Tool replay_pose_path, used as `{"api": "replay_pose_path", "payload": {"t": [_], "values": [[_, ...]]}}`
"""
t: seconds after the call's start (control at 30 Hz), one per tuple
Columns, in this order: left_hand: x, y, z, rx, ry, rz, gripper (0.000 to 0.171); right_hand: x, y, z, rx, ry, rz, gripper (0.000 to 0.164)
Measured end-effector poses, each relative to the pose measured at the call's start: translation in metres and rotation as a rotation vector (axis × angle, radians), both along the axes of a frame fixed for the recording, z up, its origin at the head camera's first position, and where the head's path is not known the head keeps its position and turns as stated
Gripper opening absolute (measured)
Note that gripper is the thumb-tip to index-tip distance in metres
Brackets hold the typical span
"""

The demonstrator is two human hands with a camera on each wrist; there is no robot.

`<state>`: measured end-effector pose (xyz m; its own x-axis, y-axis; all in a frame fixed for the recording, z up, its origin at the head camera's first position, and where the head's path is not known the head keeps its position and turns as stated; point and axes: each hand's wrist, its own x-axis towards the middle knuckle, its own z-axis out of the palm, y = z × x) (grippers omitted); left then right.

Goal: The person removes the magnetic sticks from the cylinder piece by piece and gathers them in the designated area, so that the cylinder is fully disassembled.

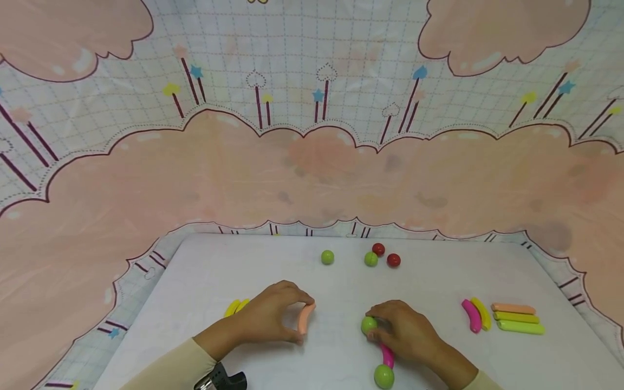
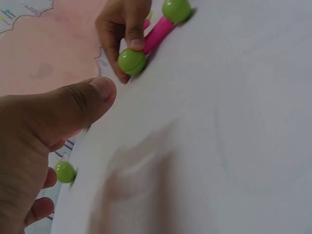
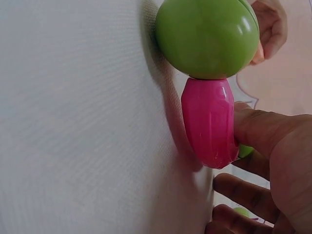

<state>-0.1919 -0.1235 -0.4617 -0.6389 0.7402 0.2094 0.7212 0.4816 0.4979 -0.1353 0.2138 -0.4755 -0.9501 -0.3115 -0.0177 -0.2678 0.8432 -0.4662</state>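
My left hand [image 1: 268,312] pinches a curved orange stick [image 1: 305,319] between thumb and fingertips, one at each end, over the white table. In the left wrist view its thumb [image 2: 80,105] shows, but the orange stick is hidden. To the right, my right hand [image 1: 408,337] grips a green ball [image 1: 369,325] between thumb and fingers. A curved pink stick [image 3: 209,122] runs from that ball toward the front and meets a second green ball [image 3: 207,36]. My right fingers partly cover the pink stick in the head view.
Yellow curved pieces [image 1: 233,307] lie just behind my left wrist. Farther back are a lone green ball [image 1: 327,257], another green ball [image 1: 371,259] and two red balls [image 1: 393,260]. On the right sit a pink curved stick [image 1: 471,316], a yellow one and three straight sticks [image 1: 515,318].
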Motion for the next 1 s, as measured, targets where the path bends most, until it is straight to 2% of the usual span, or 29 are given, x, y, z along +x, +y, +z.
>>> {"api": "replay_pose_path", "payload": {"t": [0.23,0.5,0.67,0.8,1.0], "values": [[0.002,-0.026,0.007,0.018,-0.034,0.087,0.067,0.0,0.001,-0.001,-0.007,-0.007,0.008,0.036],[0.004,-0.054,0.012,0.015,0.013,0.172,0.071,0.001,0.001,0.001,-0.004,-0.011,0.001,0.036],[0.006,-0.069,0.018,-0.02,-0.059,0.252,0.07,0.002,0.001,0.001,-0.01,0.001,0.012,0.035],[0.007,-0.081,0.02,-0.049,-0.12,0.287,0.068,0.002,0.001,0.002,-0.007,0.013,0.017,0.035],[0.009,-0.098,0.017,-0.059,-0.1,0.313,0.069,0.001,0.003,-0.001,0.002,0.037,0.02,0.036]]}}
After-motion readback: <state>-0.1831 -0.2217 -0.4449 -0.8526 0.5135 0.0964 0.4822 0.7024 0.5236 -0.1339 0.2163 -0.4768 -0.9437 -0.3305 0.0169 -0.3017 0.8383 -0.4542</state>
